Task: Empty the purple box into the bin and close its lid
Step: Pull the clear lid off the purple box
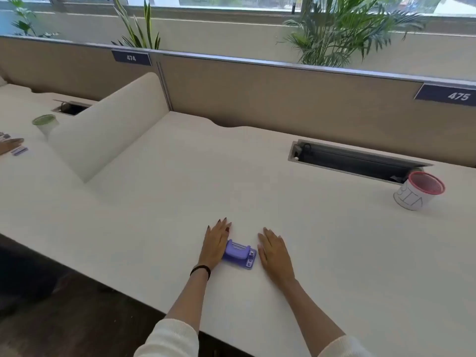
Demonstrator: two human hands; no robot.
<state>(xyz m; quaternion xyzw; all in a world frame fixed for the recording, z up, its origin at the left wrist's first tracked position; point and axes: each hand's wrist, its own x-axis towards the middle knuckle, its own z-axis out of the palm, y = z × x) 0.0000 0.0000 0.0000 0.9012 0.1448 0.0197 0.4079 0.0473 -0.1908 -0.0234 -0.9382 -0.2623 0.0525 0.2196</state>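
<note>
A small purple box [239,254] lies on the white desk [180,202] between my hands. My left hand [215,244] rests flat on the desk, its edge touching the box's left side. My right hand [275,253] lies flat just right of the box, a small gap apart. Neither hand holds anything. I cannot tell whether the box's lid is up or down. The bin [418,190], a white cup with a red rim and "BIN" written on it, stands far to the right near the back.
An open cable slot [355,161] runs along the back of the desk beside the bin. A white curved divider [108,124] separates the neighbouring desk, where a green-rimmed cup [45,124] and another person's hand [10,145] show. The desk's front edge runs diagonally at left.
</note>
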